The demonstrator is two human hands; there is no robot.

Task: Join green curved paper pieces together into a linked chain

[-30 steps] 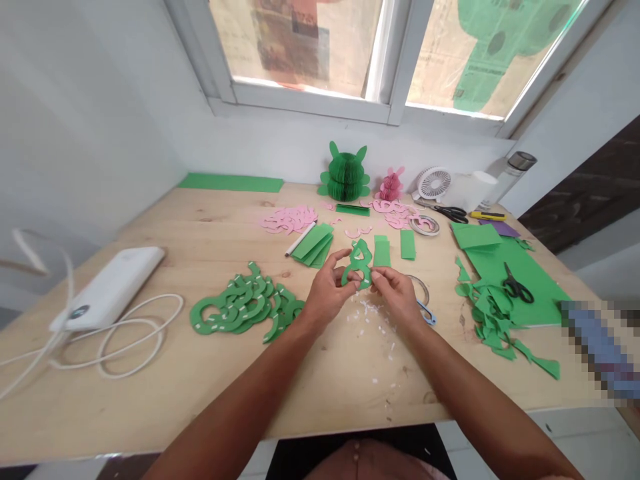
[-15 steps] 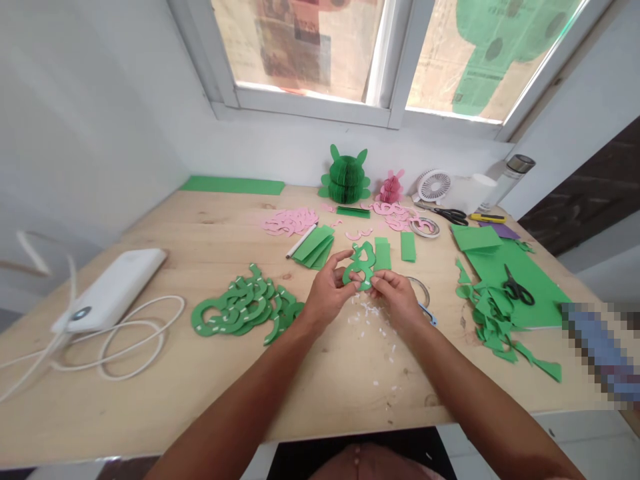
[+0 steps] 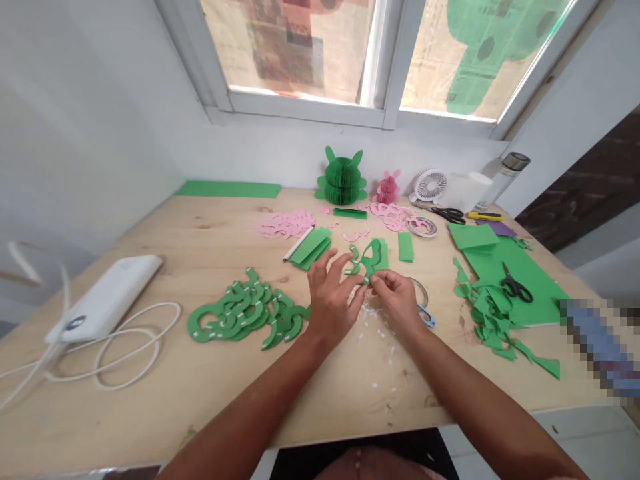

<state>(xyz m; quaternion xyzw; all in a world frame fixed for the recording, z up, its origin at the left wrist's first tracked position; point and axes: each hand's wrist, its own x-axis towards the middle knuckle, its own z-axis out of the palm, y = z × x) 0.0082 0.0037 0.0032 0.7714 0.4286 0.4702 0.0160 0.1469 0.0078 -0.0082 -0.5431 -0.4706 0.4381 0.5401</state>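
My right hand (image 3: 397, 297) pinches a curvy green paper cutout (image 3: 373, 252) with small white tape pieces on it, above the middle of the table. Just left of the cutout, my left hand (image 3: 329, 300) has its fingers spread, the fingertips beside the paper; whether they touch it I cannot tell. A pile of similar green cutouts (image 3: 240, 310), dotted with white tape bits, lies to the left of my left hand. Below my hands, small white paper scraps (image 3: 374, 317) are scattered. A tape roll (image 3: 419, 291) and a blue-handled tool (image 3: 427, 317) are partly hidden behind my right hand.
Folded green papers (image 3: 313, 248), a pen (image 3: 299, 243) and pink cutouts (image 3: 287, 225) lie beyond my hands. Black scissors (image 3: 517, 287) rest on green sheets (image 3: 535, 293) at right, near green scraps (image 3: 493, 320). A power bank (image 3: 105, 300) with a white cable (image 3: 160, 340) sits left.
My left hand has loosened its hold on the green cutout and spread its fingers. The cutout has turned in my right hand. The view has shifted slightly.
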